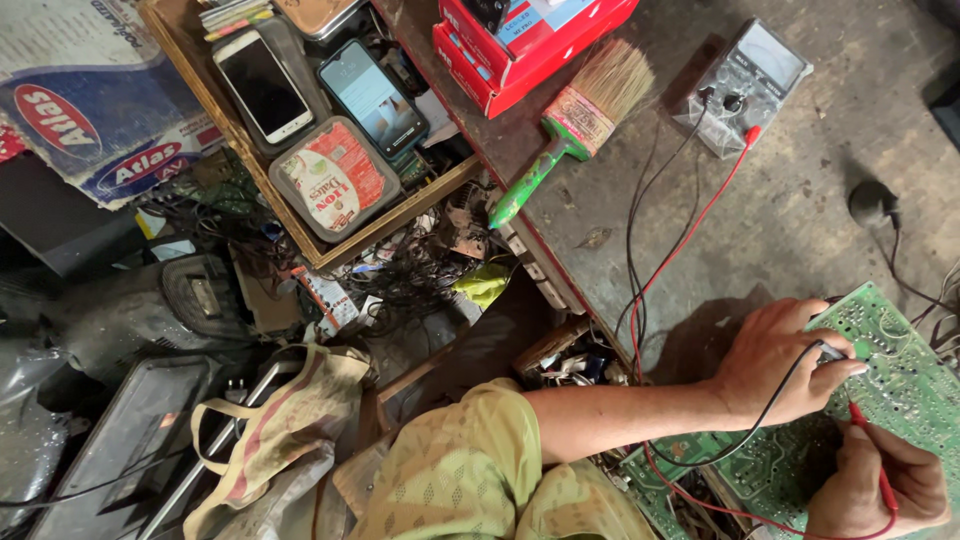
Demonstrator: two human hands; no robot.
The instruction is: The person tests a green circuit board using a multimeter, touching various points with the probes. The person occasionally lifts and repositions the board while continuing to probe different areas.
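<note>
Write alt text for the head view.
A person presses a black probe with the left hand and a red probe with the right hand onto a green circuit board. Their leads run to a multimeter beside a green-handled paintbrush on the workbench.

Lower right of frame: green circuit board (890, 360) lies on grey workbench (800, 210). Left hand (775, 360) presses black probe (835, 352) onto the board. Right hand (880, 485), at bottom right corner, grips red probe (870, 440), tip on board. Red and black wires (680, 250) run up to a grey meter (745, 85) at upper right. Paintbrush (575, 125) with green handle lies top centre, beside a red box (520, 45). Upper left: wooden tray (240, 150) with two phones (315, 90).
</note>
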